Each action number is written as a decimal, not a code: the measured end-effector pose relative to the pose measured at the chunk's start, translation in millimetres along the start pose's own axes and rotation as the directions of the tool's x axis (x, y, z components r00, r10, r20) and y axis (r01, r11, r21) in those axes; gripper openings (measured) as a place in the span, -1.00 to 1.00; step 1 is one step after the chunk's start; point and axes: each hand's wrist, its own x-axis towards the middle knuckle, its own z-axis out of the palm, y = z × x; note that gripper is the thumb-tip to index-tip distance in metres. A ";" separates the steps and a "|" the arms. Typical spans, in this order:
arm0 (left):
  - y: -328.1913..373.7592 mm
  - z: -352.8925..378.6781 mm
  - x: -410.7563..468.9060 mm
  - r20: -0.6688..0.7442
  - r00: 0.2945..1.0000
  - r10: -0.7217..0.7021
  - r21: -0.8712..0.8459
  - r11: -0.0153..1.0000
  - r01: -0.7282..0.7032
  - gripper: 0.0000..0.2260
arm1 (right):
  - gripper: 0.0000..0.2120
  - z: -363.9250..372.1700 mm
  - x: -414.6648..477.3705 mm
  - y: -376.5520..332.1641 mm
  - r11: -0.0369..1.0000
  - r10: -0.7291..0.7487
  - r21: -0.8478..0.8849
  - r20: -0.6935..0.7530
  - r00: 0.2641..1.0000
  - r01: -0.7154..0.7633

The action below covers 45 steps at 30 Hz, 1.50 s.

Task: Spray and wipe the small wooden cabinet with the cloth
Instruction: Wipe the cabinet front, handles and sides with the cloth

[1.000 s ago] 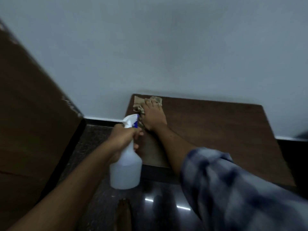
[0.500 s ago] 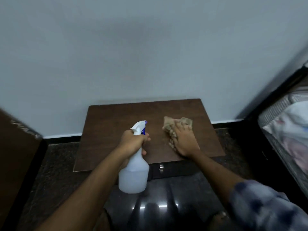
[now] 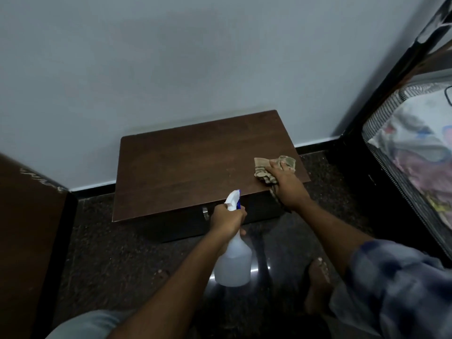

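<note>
Your left knee and right foot (image 3: 318, 277) are cut off or dim at the bottom edge, and the right sleeve (image 3: 396, 289) is blurred. Your left hand (image 3: 227, 220) has its grip wrapped around the neck of the spray bottle (image 3: 233, 263), which hangs upright above the dark floor (image 3: 117, 260) just in front of the small wooden cabinet (image 3: 190, 167); its nozzle overlaps the cabinet's front edge. A metal handle (image 3: 205, 213) on the cabinet front is half hidden beside that hand. Your right hand (image 3: 286, 184) presses flat, its grip bunched on the cloth (image 3: 263, 167) at the top's right front corner; part of the cloth hangs over the edge. Half a second ago the cloth sat nearer the middle of the top. The bed (image 3: 415, 143) at right is cut off.
</note>
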 end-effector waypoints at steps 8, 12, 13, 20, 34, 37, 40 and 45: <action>-54.8 2.5 -23.9 -0.202 0.979 0.039 -0.076 0.996 -0.055 -0.83 | -0.42 29.2 -57.9 -23.0 0.951 0.190 0.270 -0.116 0.975 -0.154; -66.3 -1.3 -38.2 -0.258 0.965 0.050 -0.125 0.989 -0.085 -0.85 | -0.43 56.8 -96.6 -57.5 0.802 0.422 0.541 -0.211 0.882 -0.254; -68.1 -2.3 -39.9 -0.268 0.962 0.053 -0.131 0.987 -0.090 -0.86 | -0.47 65.8 -104.3 -68.2 0.695 0.522 0.654 -0.174 0.835 -0.298; -73.6 -9.3 -30.2 -0.317 0.945 0.087 -0.082 0.990 -0.119 -0.92 | -0.69 94.1 -86.3 -124.5 -0.489 0.548 0.803 0.587 0.596 -0.341; -85.8 -41.2 9.9 -0.300 0.949 0.099 -0.098 0.986 -0.134 -0.84 | -0.64 102.3 -5.5 -161.0 -0.741 0.467 0.638 0.713 0.522 -0.209; -92.6 -49.6 16.9 -0.329 0.939 0.102 -0.102 0.985 -0.142 -0.88 | -0.59 105.5 -6.5 -164.2 -0.761 0.439 0.615 0.722 0.534 -0.207; -97.3 -51.4 18.4 -0.335 0.937 0.093 -0.105 0.985 -0.136 -0.74 | -0.58 97.5 -2.6 -147.7 -0.799 0.390 0.571 0.730 0.562 -0.189; -94.7 -47.4 13.5 -0.320 0.944 0.082 -0.106 0.987 -0.122 -0.84 | -0.67 86.3 2.2 -170.7 -0.709 0.462 0.628 0.758 0.460 -0.323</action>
